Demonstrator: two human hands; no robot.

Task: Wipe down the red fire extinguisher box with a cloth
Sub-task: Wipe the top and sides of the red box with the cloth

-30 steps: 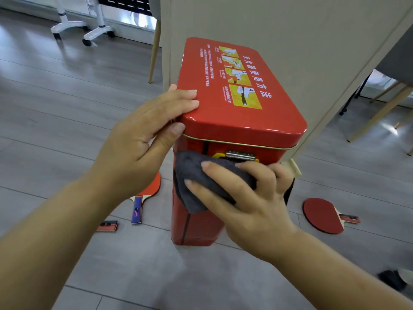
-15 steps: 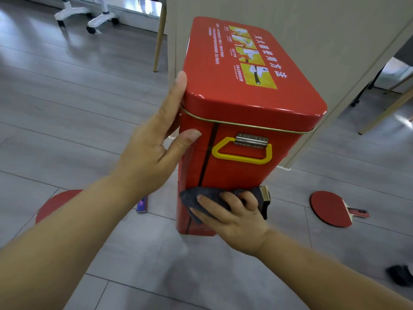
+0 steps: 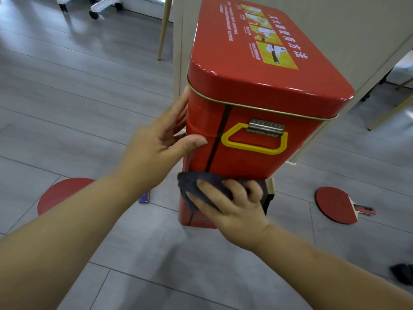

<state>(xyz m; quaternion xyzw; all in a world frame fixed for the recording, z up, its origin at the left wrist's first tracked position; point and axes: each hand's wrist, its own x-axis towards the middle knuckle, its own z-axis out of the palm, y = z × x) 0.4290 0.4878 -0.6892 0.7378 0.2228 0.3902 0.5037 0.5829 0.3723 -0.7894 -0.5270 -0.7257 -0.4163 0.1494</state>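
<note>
The fire extinguisher box is glossy red; its lid carries white lettering and yellow picture panels. The box's front shows a black vertical stripe, a yellow handle and a silver plate. The cloth low on the box is dark grey. The floor is pale grey woodgrain. The left paddle and right paddle flanking the box are red, the right one's grip seemingly red-and-black.

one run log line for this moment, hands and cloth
left hand braces red metal fire extinguisher box side | right hand holds dark grey cloth against box lower front | phase: wiping
</note>
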